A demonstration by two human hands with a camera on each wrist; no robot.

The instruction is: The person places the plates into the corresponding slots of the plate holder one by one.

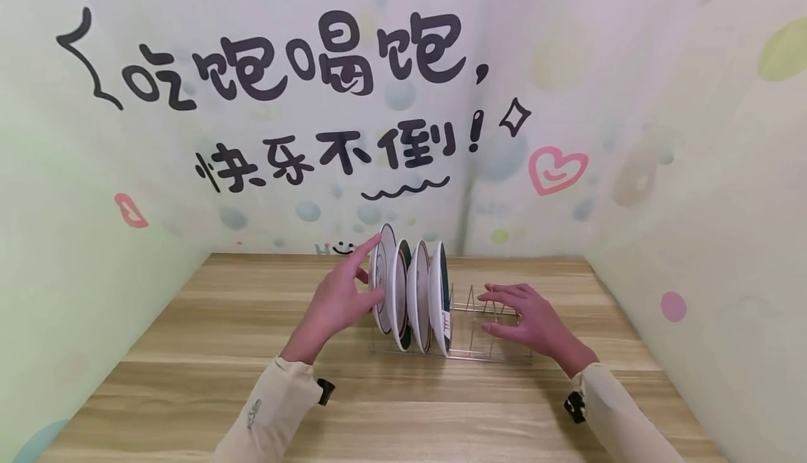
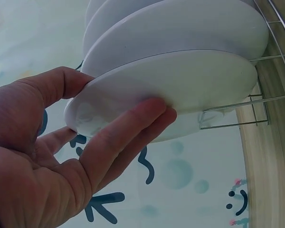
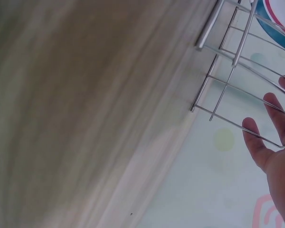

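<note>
My left hand pinches the leftmost plate by its rim. In the left wrist view, the thumb is on the near edge while fingers lie along the plate's pale outer face. Several white plates with dark-edged faces stand upright in a row in a metal wire rack, filling its left part. At the rack's right end is my right hand, its fingers spread around the wire loops and gripping no plate. The right wrist view shows those fingers beside the wires; whether they touch is hard to tell.
The rack stands on a wood-grain table. Behind it rises a pale wall with large dark lettering and coloured spots. Side walls flank the table on the left and right.
</note>
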